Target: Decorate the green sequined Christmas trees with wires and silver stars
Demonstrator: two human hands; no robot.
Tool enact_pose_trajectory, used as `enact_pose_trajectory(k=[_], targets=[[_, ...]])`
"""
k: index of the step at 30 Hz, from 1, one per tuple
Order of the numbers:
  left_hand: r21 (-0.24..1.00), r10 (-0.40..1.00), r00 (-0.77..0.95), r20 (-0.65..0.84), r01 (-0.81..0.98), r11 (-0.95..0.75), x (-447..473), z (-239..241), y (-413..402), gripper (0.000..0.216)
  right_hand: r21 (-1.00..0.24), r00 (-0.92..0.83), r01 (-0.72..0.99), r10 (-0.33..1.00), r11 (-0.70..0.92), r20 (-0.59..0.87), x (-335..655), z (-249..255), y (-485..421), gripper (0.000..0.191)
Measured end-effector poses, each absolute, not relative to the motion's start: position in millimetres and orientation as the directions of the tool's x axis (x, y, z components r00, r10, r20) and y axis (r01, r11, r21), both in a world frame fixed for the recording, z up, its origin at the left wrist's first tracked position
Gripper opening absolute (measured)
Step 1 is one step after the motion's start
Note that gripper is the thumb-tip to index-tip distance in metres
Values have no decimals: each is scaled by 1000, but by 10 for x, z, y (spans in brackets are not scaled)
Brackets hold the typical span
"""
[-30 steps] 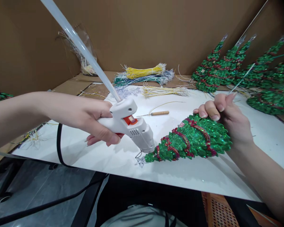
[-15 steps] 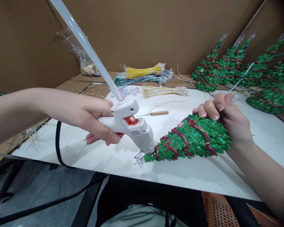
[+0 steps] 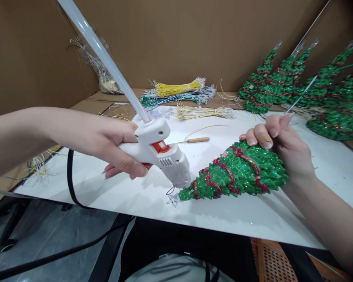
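My left hand [image 3: 117, 150] is wrapped round the handle of a white hot glue gun [image 3: 164, 162], its nozzle end pointing down. A long translucent glue stick [image 3: 106, 62] rises from the back of the gun. My right hand [image 3: 288, 145] grips the wide end of a glittery green Christmas tree ornament [image 3: 238, 170] with red garlands. A thin pale stick or wire [image 3: 301, 94] projects up from between its thumb and finger. The tree lies tilted, its narrow top just by the nozzle. At that tip are a clear star [image 3: 174, 199] and a thin wire loop.
A wooden-handled awl [image 3: 197, 140] lies on the white board [image 3: 111, 199]. Bundles of yellow wire [image 3: 179, 88] and green wire are at the back. Several finished-looking trees [image 3: 261, 82] stand at the right. A black cord [image 3: 70, 176] hangs below the gun.
My left hand and the glue gun have shifted slightly left and up. My right hand and the tree have stayed nearly still.
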State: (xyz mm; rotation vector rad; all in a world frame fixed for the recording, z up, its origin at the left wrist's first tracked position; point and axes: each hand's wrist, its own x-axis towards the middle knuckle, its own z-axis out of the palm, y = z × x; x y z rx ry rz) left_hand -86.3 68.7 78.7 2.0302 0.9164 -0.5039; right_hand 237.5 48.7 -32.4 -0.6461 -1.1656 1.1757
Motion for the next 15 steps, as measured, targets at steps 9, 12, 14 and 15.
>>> enact_pose_trajectory(k=[9,12,14,15], targets=[[514,415,635,-651,772,-374,-857,794,705,30,-883,-46,-355,938,307,345,2371,-319,488,41],[513,414,637,-650,770,-380,-844,808,703,31,-888,-37,-350,942,300,333,2365,-312,480,41],[511,404,653,-641,755,-410,-835,821,702,31,-891,-28,-341,944,301,329,2359,-306,473,42],[511,393,667,-633,741,-436,-830,826,703,31,-892,-21,-336,945,301,327,2356,-304,470,42]])
